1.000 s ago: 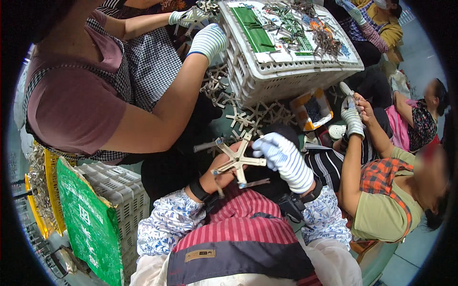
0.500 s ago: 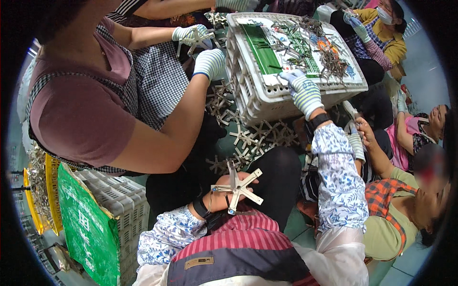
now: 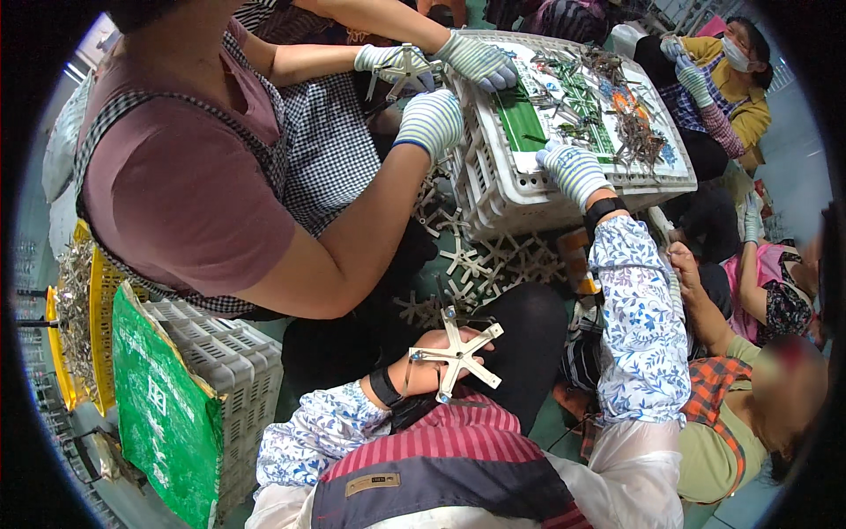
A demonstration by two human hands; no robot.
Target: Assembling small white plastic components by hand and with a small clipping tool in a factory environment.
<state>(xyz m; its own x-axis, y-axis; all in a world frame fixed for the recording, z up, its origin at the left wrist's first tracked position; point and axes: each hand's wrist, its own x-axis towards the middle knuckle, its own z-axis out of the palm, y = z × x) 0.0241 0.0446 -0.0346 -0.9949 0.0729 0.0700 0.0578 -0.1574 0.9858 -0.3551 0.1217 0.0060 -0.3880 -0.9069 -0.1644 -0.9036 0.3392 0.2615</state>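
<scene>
Star [image 3: 457,356]: held in front of the apron [image 3: 432,457], gripped from beneath by the left hand [image 3: 423,377].
Right hand [image 3: 575,169]: gloved, placed at the near edge of the crate [image 3: 520,214]; whether anything is pinched cannot be told.
Handling: star best kept steady, its arms left uncovered; metal parts [image 3: 641,141] best picked singly.
Crate: topped with metal parts, heaped near the right edge.
Yellow basket [image 3: 104,335]: filled with metal pieces [image 3: 76,309].

White printed characters [image 3: 157,398] on the green sheet [image 3: 187,432], small unreadable print [image 3: 385,480] on the tan apron patch [image 3: 361,486]
</scene>
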